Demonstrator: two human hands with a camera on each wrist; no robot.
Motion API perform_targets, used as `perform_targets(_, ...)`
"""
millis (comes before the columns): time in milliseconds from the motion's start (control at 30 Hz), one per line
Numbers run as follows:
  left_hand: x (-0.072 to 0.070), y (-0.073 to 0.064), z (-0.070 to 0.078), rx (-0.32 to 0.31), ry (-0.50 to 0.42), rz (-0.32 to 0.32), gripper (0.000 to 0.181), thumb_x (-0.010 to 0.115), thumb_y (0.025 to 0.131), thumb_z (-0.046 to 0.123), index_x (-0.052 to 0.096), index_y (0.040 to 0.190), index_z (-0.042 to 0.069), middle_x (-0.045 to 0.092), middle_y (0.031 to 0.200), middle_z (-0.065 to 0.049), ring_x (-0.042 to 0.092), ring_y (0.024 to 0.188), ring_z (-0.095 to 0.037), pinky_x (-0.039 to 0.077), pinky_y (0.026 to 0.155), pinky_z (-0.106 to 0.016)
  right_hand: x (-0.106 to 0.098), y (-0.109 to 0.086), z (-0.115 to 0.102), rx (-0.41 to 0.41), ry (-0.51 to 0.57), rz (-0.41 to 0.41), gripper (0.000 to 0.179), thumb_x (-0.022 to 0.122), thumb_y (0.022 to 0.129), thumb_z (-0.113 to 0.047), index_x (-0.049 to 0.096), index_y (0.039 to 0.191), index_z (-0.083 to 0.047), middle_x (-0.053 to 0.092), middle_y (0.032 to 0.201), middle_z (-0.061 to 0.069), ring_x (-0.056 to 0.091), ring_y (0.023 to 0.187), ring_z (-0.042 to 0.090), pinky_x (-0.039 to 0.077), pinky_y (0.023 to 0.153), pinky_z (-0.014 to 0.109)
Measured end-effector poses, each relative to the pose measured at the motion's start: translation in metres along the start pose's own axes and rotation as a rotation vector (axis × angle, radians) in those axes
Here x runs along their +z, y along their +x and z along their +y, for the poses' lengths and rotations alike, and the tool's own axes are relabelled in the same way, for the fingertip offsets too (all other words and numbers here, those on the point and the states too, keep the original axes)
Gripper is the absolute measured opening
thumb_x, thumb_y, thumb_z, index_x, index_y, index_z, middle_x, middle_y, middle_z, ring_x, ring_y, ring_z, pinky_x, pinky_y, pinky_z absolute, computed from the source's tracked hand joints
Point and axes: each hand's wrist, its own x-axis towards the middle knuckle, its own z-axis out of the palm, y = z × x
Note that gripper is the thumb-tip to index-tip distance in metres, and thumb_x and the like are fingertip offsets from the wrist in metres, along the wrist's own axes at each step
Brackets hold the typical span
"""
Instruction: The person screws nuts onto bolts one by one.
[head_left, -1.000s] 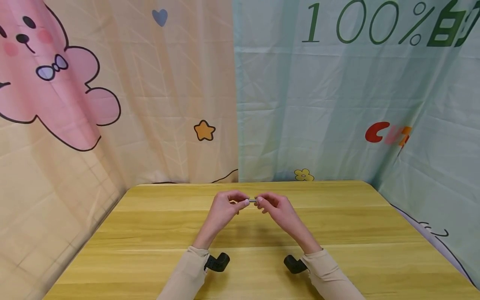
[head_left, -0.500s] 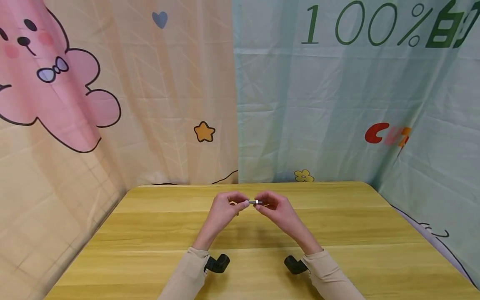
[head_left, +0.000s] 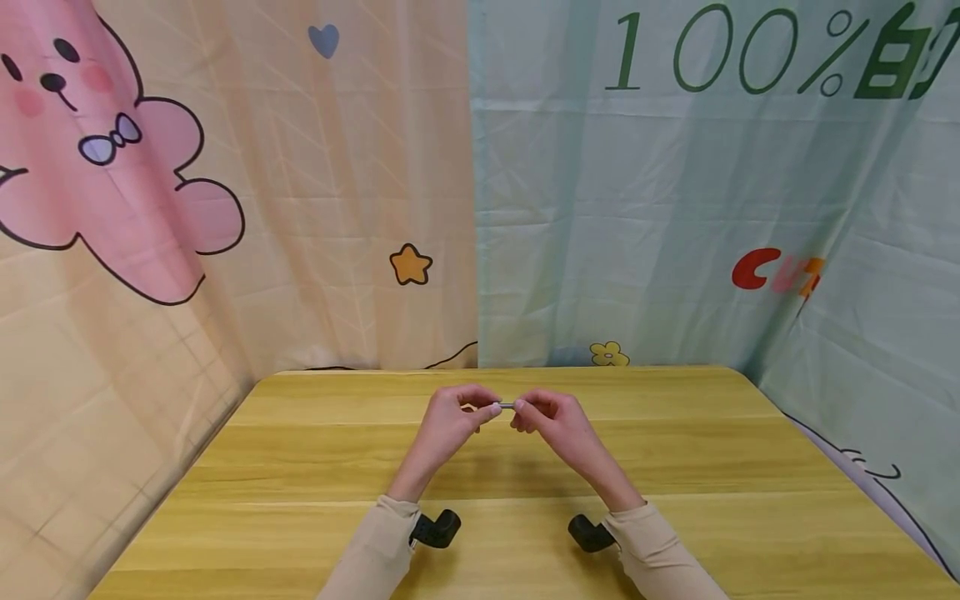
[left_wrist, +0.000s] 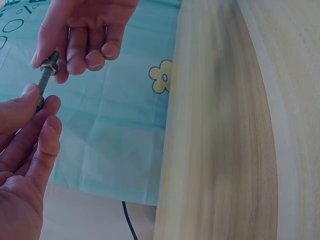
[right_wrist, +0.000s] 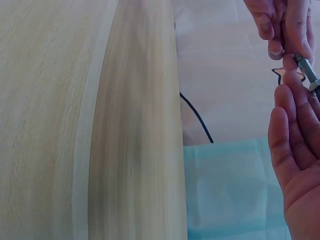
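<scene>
My left hand (head_left: 450, 423) pinches the head end of a small metal bolt (left_wrist: 44, 83) between thumb and forefinger, above the table. A hex nut (left_wrist: 49, 67) sits on the bolt's thread, close to its free end, which sticks out a little beyond. The thumb and forefinger of my right hand (head_left: 557, 423) pinch at the nut, the other fingers loosely bent. In the head view only a short grey length of the bolt shows between the two hands, and the right fingers hide the nut. The right wrist view catches the nut (right_wrist: 314, 86) at its edge.
Both hands are over the far half of a wooden table (head_left: 315, 475). Printed curtains (head_left: 360, 183) hang behind it and along the sides. Black wrist devices (head_left: 437, 529) stick out from the beige sleeves (head_left: 372, 546). A dark cable (right_wrist: 197, 117) shows beyond the table edge.
Half a second ago my right thumb and fingers were spread, with the nut in sight; now they have come together over it. The left hand keeps its pinch, almost unmoved.
</scene>
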Motion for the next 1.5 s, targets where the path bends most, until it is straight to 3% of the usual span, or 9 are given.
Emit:
perform_targets(100,0.0,0.0,0.0,-0.002,0.009,0.002,0.004,0.074,0.09,0.015,0.076,0.092,0.013,0.069,0.086,0.003,0.061,0.075,-0.018,0.054,0.062,-0.032,0.0,0.001,-0.003,0.037,0.003,0.001,0.027,0.058,0.101,-0.031,0.071,0.098,-0.007,0.07,0.086,0.007,0.065,0.083,0.027,0.055,0.077,0.037)
perform_targets(200,0.0,0.001,0.001,-0.001,0.003,0.005,0.003,0.074,0.09,0.014,0.076,0.092,0.013,0.069,0.087,0.002,0.061,0.074,-0.019,0.054,0.061,-0.032,-0.001,0.0,-0.012,0.053,0.042,0.0,0.025,0.056,0.102,-0.024,0.069,0.108,-0.003,0.07,0.095,0.011,0.064,0.091,0.033,0.054,0.08,0.041)
perform_targets(333,-0.001,0.003,0.001,-0.001,-0.013,0.015,0.003,0.074,0.09,0.014,0.076,0.092,0.014,0.069,0.087,0.002,0.061,0.075,-0.019,0.054,0.061,-0.033,-0.004,-0.005,-0.03,0.005,0.069,-0.009,0.024,0.061,0.098,-0.01,0.063,0.121,-0.001,0.067,0.109,0.014,0.062,0.102,0.032,0.053,0.085,0.037)
perform_targets(533,-0.001,0.003,-0.001,0.01,-0.01,0.013,0.004,0.074,0.09,0.014,0.076,0.092,0.012,0.069,0.086,0.002,0.06,0.074,-0.018,0.053,0.061,-0.032,-0.007,-0.008,-0.037,-0.073,0.07,-0.043,0.023,0.065,0.093,0.001,0.061,0.116,0.003,0.066,0.11,0.02,0.064,0.101,0.033,0.054,0.083,0.03)
perform_targets(800,0.0,0.002,-0.003,0.006,-0.009,0.014,0.006,0.074,0.089,0.016,0.075,0.092,0.011,0.069,0.085,0.003,0.06,0.074,-0.018,0.054,0.06,-0.033,-0.006,-0.009,-0.034,-0.028,0.095,-0.051,0.021,0.066,0.094,-0.003,0.063,0.113,0.004,0.07,0.102,0.017,0.066,0.094,0.037,0.054,0.08,0.029)
perform_targets(1100,0.001,0.002,-0.002,0.004,-0.013,0.015,0.004,0.074,0.089,0.014,0.076,0.092,0.012,0.069,0.086,0.002,0.061,0.075,-0.019,0.054,0.061,-0.034,-0.005,-0.009,-0.036,-0.008,0.055,-0.044,0.014,0.06,0.099,-0.012,0.067,0.103,0.0,0.07,0.091,0.015,0.066,0.085,0.033,0.055,0.076,0.045)
perform_targets(1267,0.002,0.002,-0.001,0.004,-0.007,0.01,0.005,0.074,0.09,0.016,0.076,0.092,0.012,0.069,0.086,0.003,0.061,0.075,-0.018,0.054,0.061,-0.033,-0.004,-0.009,-0.038,0.012,0.035,-0.032,0.019,0.057,0.101,-0.015,0.069,0.097,-0.001,0.069,0.088,0.017,0.065,0.084,0.039,0.055,0.076,0.048)
perform_targets(1500,0.002,0.001,0.0,0.006,-0.009,0.008,0.005,0.074,0.09,0.013,0.076,0.093,0.01,0.069,0.085,0.001,0.061,0.073,-0.018,0.053,0.059,-0.031,-0.004,-0.009,-0.04,0.032,0.04,-0.01,0.022,0.058,0.101,-0.016,0.067,0.114,-0.001,0.068,0.103,0.015,0.062,0.095,0.033,0.054,0.082,0.043)
